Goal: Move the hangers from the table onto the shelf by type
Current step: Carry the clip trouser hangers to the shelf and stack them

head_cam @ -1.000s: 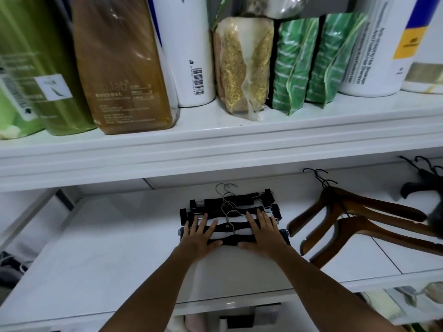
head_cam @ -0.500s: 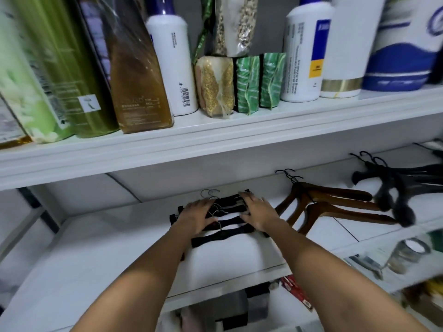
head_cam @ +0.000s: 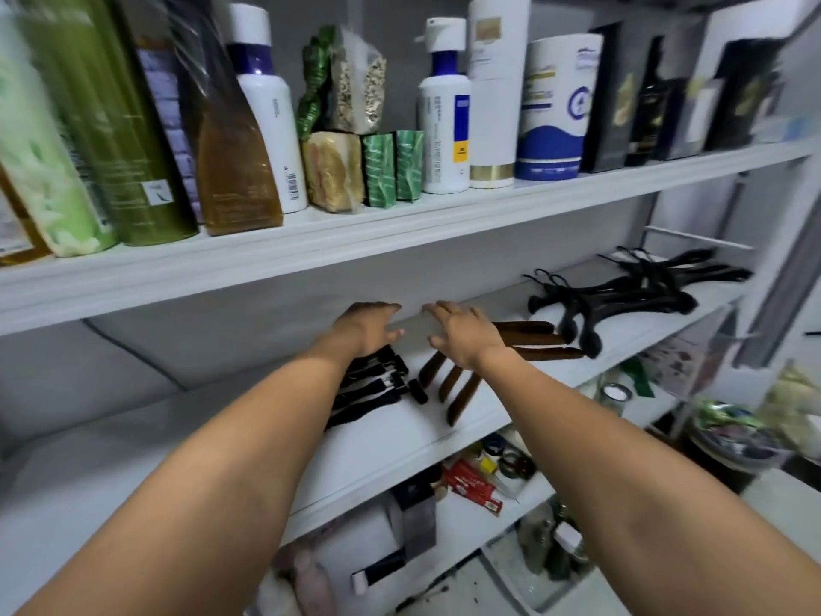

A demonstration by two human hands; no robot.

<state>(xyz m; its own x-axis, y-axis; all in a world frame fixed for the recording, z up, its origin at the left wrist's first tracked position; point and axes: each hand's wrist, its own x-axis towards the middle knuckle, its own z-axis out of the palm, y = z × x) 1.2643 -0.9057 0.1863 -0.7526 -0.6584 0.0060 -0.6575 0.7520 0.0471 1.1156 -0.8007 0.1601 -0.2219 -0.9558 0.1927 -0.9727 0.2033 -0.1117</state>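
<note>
Both hands have lifted off the black clip hangers (head_cam: 373, 384) since a moment ago, and the view has swung right, bringing more of the shelf into sight. The clip hangers lie in a stack on the white middle shelf (head_cam: 222, 442), partly hidden under the left forearm. The left hand (head_cam: 366, 324) hovers above their far end with its fingers (head_cam: 391, 335) loosely spread and curled, holding nothing. The right hand (head_cam: 457, 333) hangs just beside it, fingers apart and empty, over the brown wooden hangers (head_cam: 528, 340), which lie flat just right of the clip hangers with their arms fanned toward the shelf's front edge. Further right on the same shelf, apart from the wooden ones, sits a pile of black plastic hangers (head_cam: 622, 295), hooks pointing to the back wall.

On the upper shelf (head_cam: 400, 224) stand green refill pouches (head_cam: 102, 126), an amber pouch (head_cam: 231, 171), white pump bottles (head_cam: 444, 113), vacuum-packed grain bricks (head_cam: 333, 171), a blue-and-white tub (head_cam: 555, 108) and dark boxes (head_cam: 644, 95). Below the hanger shelf, a red box (head_cam: 473, 484) and small jars lie in clutter, blurred.
</note>
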